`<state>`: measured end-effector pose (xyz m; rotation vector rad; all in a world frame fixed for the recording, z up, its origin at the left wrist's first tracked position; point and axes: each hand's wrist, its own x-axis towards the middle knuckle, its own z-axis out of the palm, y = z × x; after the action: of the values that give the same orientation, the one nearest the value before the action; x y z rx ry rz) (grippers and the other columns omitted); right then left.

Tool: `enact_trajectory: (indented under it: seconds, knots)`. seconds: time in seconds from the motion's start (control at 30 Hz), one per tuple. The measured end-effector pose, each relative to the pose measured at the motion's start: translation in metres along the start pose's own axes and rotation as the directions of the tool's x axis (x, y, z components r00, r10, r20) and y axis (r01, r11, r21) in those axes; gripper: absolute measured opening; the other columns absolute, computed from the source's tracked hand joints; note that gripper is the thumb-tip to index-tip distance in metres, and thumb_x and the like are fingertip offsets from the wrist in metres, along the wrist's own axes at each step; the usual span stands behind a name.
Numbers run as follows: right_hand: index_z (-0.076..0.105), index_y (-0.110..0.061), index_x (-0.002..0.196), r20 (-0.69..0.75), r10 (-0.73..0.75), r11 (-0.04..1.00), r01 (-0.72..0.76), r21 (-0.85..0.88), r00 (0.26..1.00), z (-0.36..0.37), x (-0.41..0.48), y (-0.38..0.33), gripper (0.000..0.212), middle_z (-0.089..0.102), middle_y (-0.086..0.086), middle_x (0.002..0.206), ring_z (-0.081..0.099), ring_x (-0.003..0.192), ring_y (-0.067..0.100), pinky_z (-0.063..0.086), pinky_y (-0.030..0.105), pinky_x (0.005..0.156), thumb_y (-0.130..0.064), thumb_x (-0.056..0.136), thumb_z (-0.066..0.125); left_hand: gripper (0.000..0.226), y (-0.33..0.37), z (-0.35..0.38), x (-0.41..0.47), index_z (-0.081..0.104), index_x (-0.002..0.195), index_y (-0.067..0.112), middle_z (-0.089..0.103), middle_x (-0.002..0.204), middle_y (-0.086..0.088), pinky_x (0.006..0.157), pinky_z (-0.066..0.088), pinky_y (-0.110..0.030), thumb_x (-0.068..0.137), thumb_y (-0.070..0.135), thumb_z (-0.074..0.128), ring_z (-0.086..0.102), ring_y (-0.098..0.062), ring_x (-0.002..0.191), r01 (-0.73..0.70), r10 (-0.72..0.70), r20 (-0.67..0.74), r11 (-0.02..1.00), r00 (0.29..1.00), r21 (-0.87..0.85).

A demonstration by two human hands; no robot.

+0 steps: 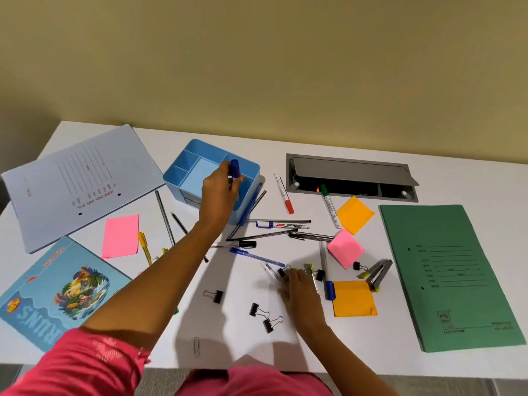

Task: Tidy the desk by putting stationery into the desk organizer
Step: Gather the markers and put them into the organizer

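Observation:
A light blue desk organizer (197, 164) with several compartments stands at the back middle of the white desk (243, 332). My left hand (218, 195) grips a blue-capped marker (235, 168) upright over the organizer's right compartment. My right hand (300, 290) lies on the desk with its fingers spread over a clear pen and small clips (310, 271); what it holds, if anything, is hidden. Pens, pencils and whiteboard markers (281, 225) lie scattered between the organizer and my right hand. Three black binder clips (258, 310) sit near the front.
A grey-blue file (80, 181) and a picture box (57, 292) lie at the left, a green folder (445, 275) at the right. Pink (120, 235) and orange (353, 299) sticky pads, a stapler (378, 271), and an open grey cable hatch (351, 178) are on the desk.

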<state>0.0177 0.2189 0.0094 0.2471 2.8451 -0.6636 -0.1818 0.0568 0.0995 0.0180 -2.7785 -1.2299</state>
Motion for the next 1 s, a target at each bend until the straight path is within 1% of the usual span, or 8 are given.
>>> enact_trajectory:
  seconds: [0.2, 0.33, 0.43, 0.6, 0.7, 0.83, 0.9, 1.0]
  knots:
    - [0.056, -0.010, 0.115, -0.010, 0.042, 0.999, -0.042, 0.025, 0.999, 0.001, 0.005, -0.003, 0.025, 0.058, 0.005, 0.108, 0.055, 0.103, 0.020, 0.048, 0.028, 0.084, -0.018, 0.091, 0.057, 0.033, -0.016, 0.017, 0.008, 0.056, 0.115, 0.003, 0.065, 0.111, -0.016, 0.082, 0.046, -0.025, 0.088, 0.019, 0.067, 0.063, -0.029, 0.102, -0.002, -0.003, 0.062, 0.998, 0.998, 0.070]
    - [0.053, -0.013, 0.097, -0.033, 0.133, 0.962, -0.121, 0.243, 0.991, -0.013, 0.013, -0.007, 0.009, 0.058, 0.003, 0.088, 0.057, 0.077, 0.018, 0.043, 0.020, 0.062, -0.021, 0.093, 0.057, 0.037, -0.018, 0.020, 0.009, 0.054, 0.120, 0.007, 0.063, 0.116, -0.015, 0.087, 0.045, -0.024, 0.087, 0.014, 0.067, 0.060, -0.028, 0.107, -0.009, 0.004, 0.085, 0.998, 0.996, 0.057]
    - [0.051, -0.023, 0.100, -0.084, 0.214, 0.884, -0.157, 0.439, 0.973, -0.034, 0.024, -0.018, 0.006, 0.065, -0.001, 0.077, 0.059, 0.061, 0.009, 0.042, 0.011, 0.054, -0.024, 0.095, 0.054, 0.036, -0.017, 0.022, 0.009, 0.053, 0.121, 0.009, 0.062, 0.118, -0.013, 0.085, 0.042, -0.019, 0.088, 0.013, 0.067, 0.060, -0.027, 0.108, -0.016, 0.015, 0.074, 1.000, 0.997, 0.021]
    - [0.063, -0.011, 0.101, -0.383, 0.186, 0.892, 0.008, 0.452, 0.905, -0.073, 0.061, -0.040, 0.012, 0.061, 0.004, 0.081, 0.054, 0.069, 0.014, 0.040, 0.018, 0.061, -0.019, 0.095, 0.056, 0.035, -0.018, 0.022, 0.012, 0.057, 0.123, 0.008, 0.063, 0.119, -0.014, 0.087, 0.042, -0.020, 0.089, 0.015, 0.065, 0.061, -0.028, 0.107, -0.063, 0.061, 0.061, 0.997, 0.996, 0.039]
    - [0.067, -0.008, 0.105, -0.488, 0.120, 0.907, 0.105, 0.408, 0.864, -0.099, 0.090, -0.062, 0.016, 0.058, 0.008, 0.096, 0.049, 0.083, 0.008, 0.036, 0.003, 0.072, -0.010, 0.090, 0.061, 0.038, -0.018, 0.018, 0.016, 0.060, 0.126, 0.007, 0.063, 0.120, -0.014, 0.092, 0.045, -0.023, 0.090, 0.016, 0.065, 0.062, -0.027, 0.106, -0.109, 0.107, 0.039, 0.992, 0.993, 0.057]
    - [0.062, -0.002, 0.092, -0.609, 0.001, 0.815, 0.353, 0.460, 0.793, -0.125, 0.114, -0.096, 0.007, 0.061, 0.010, 0.087, 0.057, 0.074, 0.007, 0.043, 0.007, 0.065, -0.005, 0.087, 0.066, 0.039, -0.023, 0.012, 0.023, 0.059, 0.128, 0.004, 0.063, 0.117, -0.017, 0.092, 0.048, -0.026, 0.089, 0.008, 0.063, 0.064, -0.027, 0.101, -0.183, 0.181, 0.022, 0.980, 0.983, 0.081]
    - [0.057, -0.001, 0.097, -0.625, -0.057, 0.787, 0.420, 0.452, 0.779, -0.129, 0.123, -0.107, 0.012, 0.060, 0.010, 0.086, 0.057, 0.075, 0.009, 0.045, 0.010, 0.066, -0.005, 0.089, 0.064, 0.038, -0.027, 0.010, 0.027, 0.059, 0.127, 0.004, 0.063, 0.117, -0.016, 0.089, 0.049, -0.025, 0.089, 0.004, 0.063, 0.064, -0.027, 0.100, -0.184, 0.183, 0.016, 0.979, 0.983, 0.084]
    - [0.054, -0.006, 0.110, -0.536, -0.055, 0.794, 0.362, 0.487, 0.842, -0.129, 0.136, -0.122, 0.016, 0.058, 0.007, 0.096, 0.056, 0.085, 0.010, 0.045, 0.007, 0.074, -0.009, 0.094, 0.056, 0.038, -0.028, 0.005, 0.028, 0.059, 0.127, 0.007, 0.062, 0.122, -0.013, 0.091, 0.050, -0.026, 0.089, 0.005, 0.062, 0.064, -0.023, 0.104, -0.140, 0.140, -0.003, 0.989, 0.990, 0.039]
